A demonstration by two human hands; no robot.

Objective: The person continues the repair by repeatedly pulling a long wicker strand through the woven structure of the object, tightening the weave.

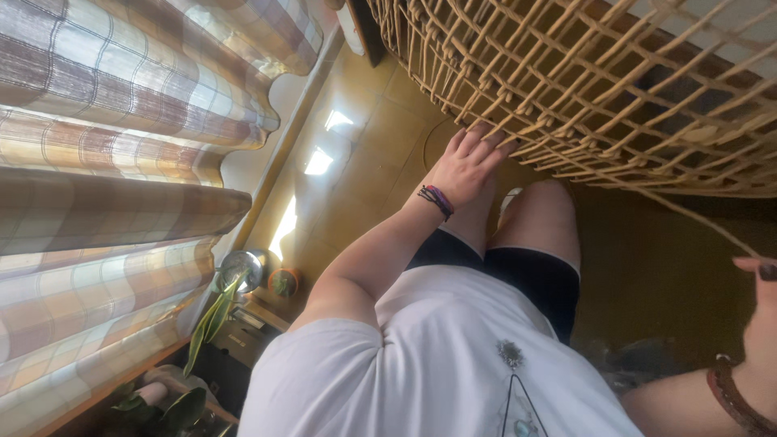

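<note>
A large open-weave wicker piece [599, 89] of pale cane fills the upper right, resting against my knees. My left hand [468, 166] reaches forward and grips its lower edge, fingers hooked into the weave; a dark braided band sits on the wrist. My right hand [761, 316] shows only partly at the right edge, with dark nails and a brown wrist strap. A loose cane strand [688, 214] runs from the weave down toward its fingertips; whether it pinches the strand I cannot tell.
Checked brown-and-cream curtains [113, 162] hang along the left. A tan tiled floor [356, 162] with sun patches lies below. Potted plants [206, 320], a round metal lamp or mirror [243, 267] and a low cabinet stand at lower left.
</note>
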